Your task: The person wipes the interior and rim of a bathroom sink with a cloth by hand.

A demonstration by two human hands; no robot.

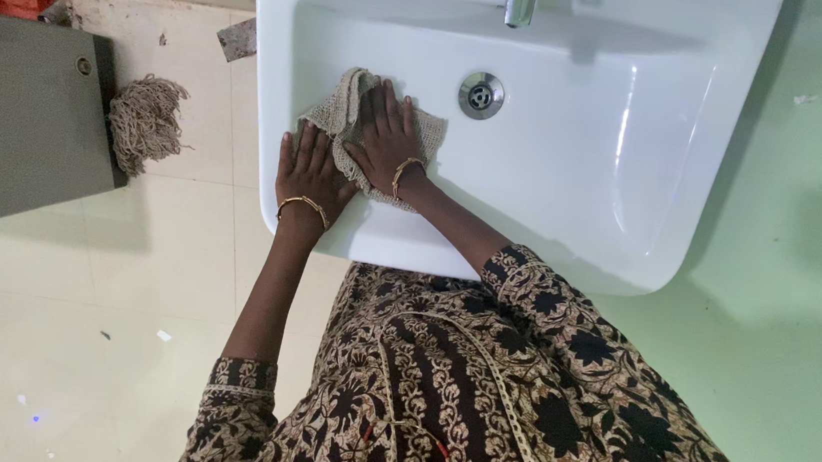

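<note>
Both hands lay flat, right hand (390,139) pressing a cloth (347,114) into the sink (577,177), left hand (308,173) seemingly bracing its rim mid-wipe.

We are looking down at a white washbasin (574,207) carrying a grey-beige cloth (342,114) that is lying against its left inner wall, while a mop head (145,120) is resting on the cream tiled floor (70,329).

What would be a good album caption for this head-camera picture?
Right hand presses a grey cloth flat inside a white washbasin while the left hand rests on its rim.
</note>
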